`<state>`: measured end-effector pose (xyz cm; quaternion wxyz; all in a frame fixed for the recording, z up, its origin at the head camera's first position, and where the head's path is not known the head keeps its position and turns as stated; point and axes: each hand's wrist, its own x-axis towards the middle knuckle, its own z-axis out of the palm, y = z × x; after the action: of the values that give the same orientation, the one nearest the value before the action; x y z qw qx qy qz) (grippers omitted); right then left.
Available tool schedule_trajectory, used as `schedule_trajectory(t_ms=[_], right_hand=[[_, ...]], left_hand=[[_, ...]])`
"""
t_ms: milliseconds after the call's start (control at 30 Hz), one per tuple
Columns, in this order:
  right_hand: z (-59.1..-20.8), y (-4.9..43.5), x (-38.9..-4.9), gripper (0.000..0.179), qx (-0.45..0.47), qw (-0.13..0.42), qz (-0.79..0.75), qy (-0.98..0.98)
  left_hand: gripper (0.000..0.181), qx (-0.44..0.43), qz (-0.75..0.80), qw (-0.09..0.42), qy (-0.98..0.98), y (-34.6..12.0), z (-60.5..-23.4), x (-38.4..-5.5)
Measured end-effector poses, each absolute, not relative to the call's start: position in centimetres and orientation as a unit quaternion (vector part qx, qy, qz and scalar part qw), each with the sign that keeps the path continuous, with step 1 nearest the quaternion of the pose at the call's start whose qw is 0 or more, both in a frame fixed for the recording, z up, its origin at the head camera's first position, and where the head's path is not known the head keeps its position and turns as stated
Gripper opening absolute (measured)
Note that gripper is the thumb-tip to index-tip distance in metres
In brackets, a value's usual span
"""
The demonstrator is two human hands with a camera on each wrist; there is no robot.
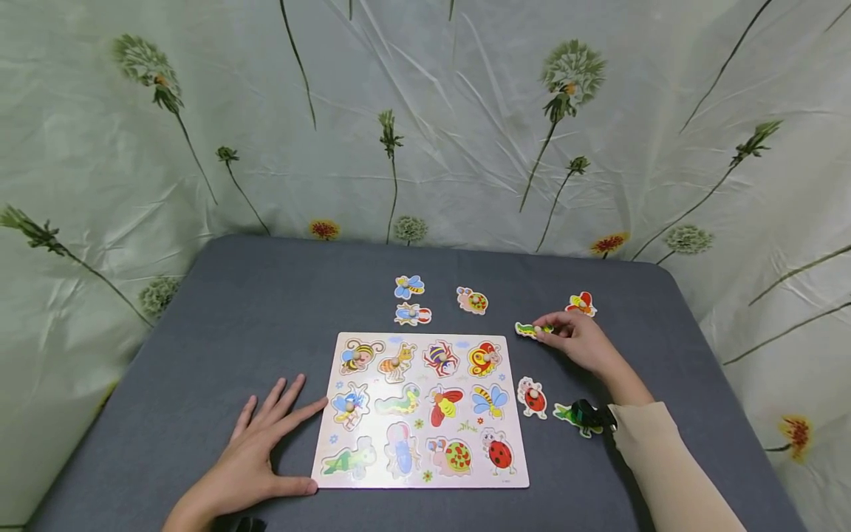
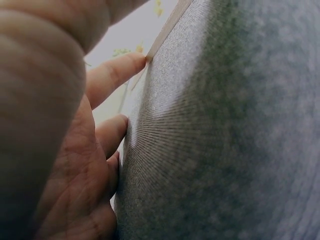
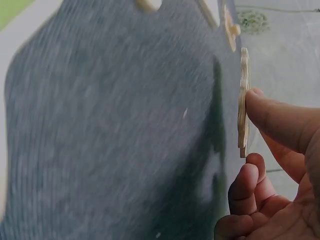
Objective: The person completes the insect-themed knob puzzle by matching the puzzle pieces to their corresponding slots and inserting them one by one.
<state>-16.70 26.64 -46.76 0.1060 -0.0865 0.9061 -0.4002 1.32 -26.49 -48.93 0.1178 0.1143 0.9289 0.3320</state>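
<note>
My right hand (image 1: 577, 338) pinches a green caterpillar puzzle piece (image 1: 525, 330) by its knob, off the upper right corner of the wooden insect puzzle board (image 1: 520, 443). In the right wrist view the piece (image 3: 243, 115) shows edge-on, held up above the cloth. My left hand (image 1: 255, 451) lies spread on the table, thumb tip at the board's lower left corner and index fingertip at its left edge. Knobbed pieces such as the spider (image 1: 442, 360) sit in the top row, and a fly (image 1: 350, 406) below them. A caterpillar-shaped recess (image 1: 399, 400) lies in the middle row.
Behind the board lie a dragonfly piece (image 1: 408, 287), a beetle (image 1: 412, 314) and a snail (image 1: 472, 301). A red moth piece (image 1: 581, 302) is beyond my right hand. Right of the board are a ladybird (image 1: 532, 397) and a grasshopper (image 1: 566, 414), partly covered by the wrist camera.
</note>
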Motion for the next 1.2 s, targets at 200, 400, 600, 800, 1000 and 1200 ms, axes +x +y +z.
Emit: schedule_trajectory(t_ms=[200, 400, 600, 800, 1000, 1200], right_hand=[[-46.0, 25.5, -16.4, 0.021, -0.093, 0.104, -0.382, 0.913], [-45.1, 24.1, -16.0, 0.023, -0.096, 0.115, -0.382, 0.912], [-44.6, 22.7, -15.4, 0.021, -0.119, 0.124, -0.391, 0.904], [-44.3, 20.9, -14.6, 0.017, -0.154, 0.126, -0.405, 0.893], [-44.3, 18.4, -13.5, 0.014, -0.159, 0.143, -0.41, 0.887], [-44.8, 15.9, -12.4, 0.009, -0.155, 0.156, -0.416, 0.883]], left_hand=[[0.109, 0.112, 0.329, 0.116, 0.93, -26.4, -48.8, 1.4], [0.109, 0.111, 0.327, 0.116, 0.931, -26.4, -48.8, 1.5], [0.108, 0.113, 0.326, 0.115, 0.932, -26.3, -48.7, 1.5], [0.108, 0.116, 0.325, 0.113, 0.932, -26.4, -48.7, 1.5], [0.108, 0.116, 0.325, 0.115, 0.932, -26.4, -48.7, 1.4], [0.109, 0.116, 0.326, 0.115, 0.931, -26.4, -48.7, 1.4]])
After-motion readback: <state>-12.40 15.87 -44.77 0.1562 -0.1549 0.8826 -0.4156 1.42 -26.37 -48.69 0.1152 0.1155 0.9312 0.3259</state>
